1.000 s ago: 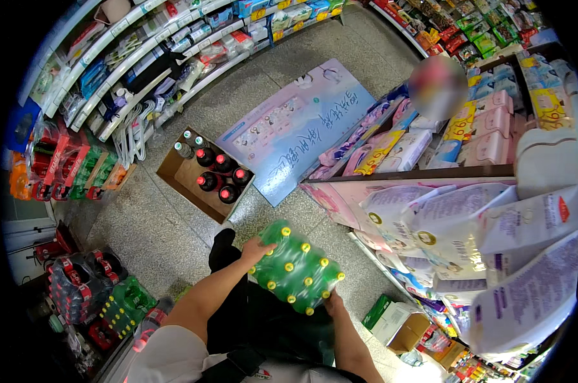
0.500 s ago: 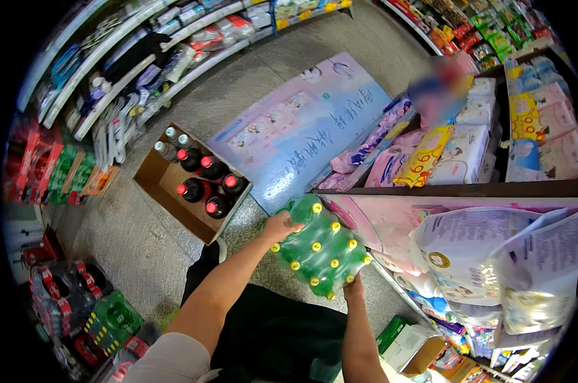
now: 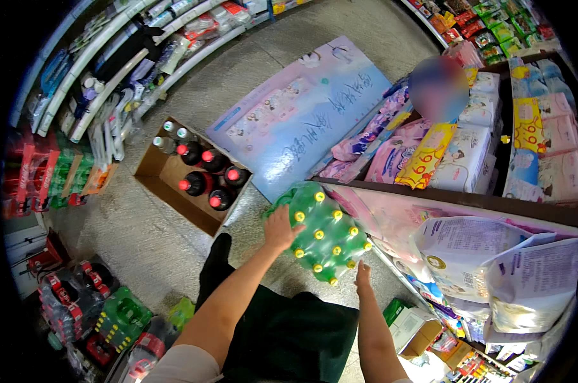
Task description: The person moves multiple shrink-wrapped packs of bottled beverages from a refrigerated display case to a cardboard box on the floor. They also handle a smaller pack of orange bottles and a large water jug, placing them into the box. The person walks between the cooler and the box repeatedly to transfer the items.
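A shrink-wrapped pack of green bottles with yellow caps (image 3: 326, 246) is in front of me, beside the pink display panel. On its left side rests my left hand (image 3: 281, 228), thumb and fingers spread over the wrap. My right hand (image 3: 363, 278) is just off the pack's near right corner, fingers stretched out and holding nothing; part of it is hard to make out. To the left of the pack, an open cardboard box (image 3: 174, 209) holds several dark bottles with red caps (image 3: 193, 184) and a few clear bottles with pale caps (image 3: 164, 144).
A blue and pink printed board (image 3: 295, 121) lies beyond the box. Display bins of tissue packs (image 3: 474, 143) and large white bags (image 3: 468, 268) stand at right. More wrapped bottle packs (image 3: 120, 317) sit at lower left, with shelves (image 3: 120, 70) behind.
My right hand has come away from the pack's corner. My left hand's fingers have spread out flatter on it. The pack itself has shifted only slightly in view.
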The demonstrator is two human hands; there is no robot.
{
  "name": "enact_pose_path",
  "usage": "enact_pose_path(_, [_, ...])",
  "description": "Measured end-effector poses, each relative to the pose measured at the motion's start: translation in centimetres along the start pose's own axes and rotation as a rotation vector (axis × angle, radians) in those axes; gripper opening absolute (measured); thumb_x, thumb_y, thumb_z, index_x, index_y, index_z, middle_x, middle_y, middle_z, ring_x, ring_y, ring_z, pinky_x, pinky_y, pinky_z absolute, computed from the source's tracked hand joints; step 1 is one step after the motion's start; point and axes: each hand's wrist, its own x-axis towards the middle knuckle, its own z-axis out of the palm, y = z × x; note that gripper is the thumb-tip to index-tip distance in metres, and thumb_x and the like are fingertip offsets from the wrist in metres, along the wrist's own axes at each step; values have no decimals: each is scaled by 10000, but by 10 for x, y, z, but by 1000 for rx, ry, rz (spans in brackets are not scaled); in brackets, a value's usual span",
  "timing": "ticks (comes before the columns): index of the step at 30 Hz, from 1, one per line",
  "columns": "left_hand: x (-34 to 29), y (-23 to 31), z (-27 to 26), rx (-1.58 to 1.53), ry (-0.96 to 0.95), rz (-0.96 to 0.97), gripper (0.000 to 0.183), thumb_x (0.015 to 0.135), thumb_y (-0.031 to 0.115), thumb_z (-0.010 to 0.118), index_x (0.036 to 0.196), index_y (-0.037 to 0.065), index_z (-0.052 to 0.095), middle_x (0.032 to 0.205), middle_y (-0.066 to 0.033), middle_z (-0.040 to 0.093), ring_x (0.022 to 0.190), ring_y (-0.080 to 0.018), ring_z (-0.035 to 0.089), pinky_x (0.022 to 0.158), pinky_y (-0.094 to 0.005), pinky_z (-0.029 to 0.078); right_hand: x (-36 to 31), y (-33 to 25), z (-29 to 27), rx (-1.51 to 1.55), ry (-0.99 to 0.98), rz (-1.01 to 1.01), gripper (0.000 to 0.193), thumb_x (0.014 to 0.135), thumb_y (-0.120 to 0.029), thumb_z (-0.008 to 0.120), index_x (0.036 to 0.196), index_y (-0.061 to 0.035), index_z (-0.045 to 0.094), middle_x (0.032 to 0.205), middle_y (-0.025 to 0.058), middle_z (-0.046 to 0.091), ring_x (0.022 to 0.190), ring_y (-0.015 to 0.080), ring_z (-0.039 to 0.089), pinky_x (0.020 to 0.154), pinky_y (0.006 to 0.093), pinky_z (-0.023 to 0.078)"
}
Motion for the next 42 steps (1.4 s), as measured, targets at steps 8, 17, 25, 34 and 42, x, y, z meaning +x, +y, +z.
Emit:
enact_pose_path(8, [-120,-10,-94,-186,-256,-102,750,897,568,483,1313,-53,419,1355,-244,417,1225,-382,437,996,-462,382,-185,-46,2,-413,-111,-254,530,791,-388,679,1194,-67,558,1209,212,541,1166,369,486,982,459,396])
enact_pose_path(17, [-183,-79,-263,-88,-258,-102,478,894,452,521,1065,18,624,1073,-218,612,1048,-378,558,886,-458,452,-381,-160,31,-258,-374,-502,408,822,-381,650,1092,-75,633,1102,204,609,1053,344,579,916,411,456])
enact_pose_path(25, [-240,-261,-342,-100,-123,-365,403,884,355,560,1009,-19,641,1086,-210,626,1031,-378,575,873,-449,464,-413,-220,37,-165,-472,-556,362,829,-372,649,1106,-139,643,1114,173,626,1035,321,602,882,407,479])
enact_pose_path(34, [-136,-241,-446,152,4,-211,374,884,355,578,1072,37,630,1016,-221,634,977,-399,592,823,-455,471,-346,-263,62,-91,-357,-434,421,846,-377,605,1197,-145,604,1171,202,609,1089,374,570,929,433,449])
enact_pose_path(42, [43,-343,-424,360,-196,-204,581,898,521,490,1203,33,573,1230,-196,572,1152,-362,523,958,-414,420,-316,-272,194,-65,-380,-202,521,880,-499,535,1236,-123,593,1194,170,614,1108,343,573,961,400,426])
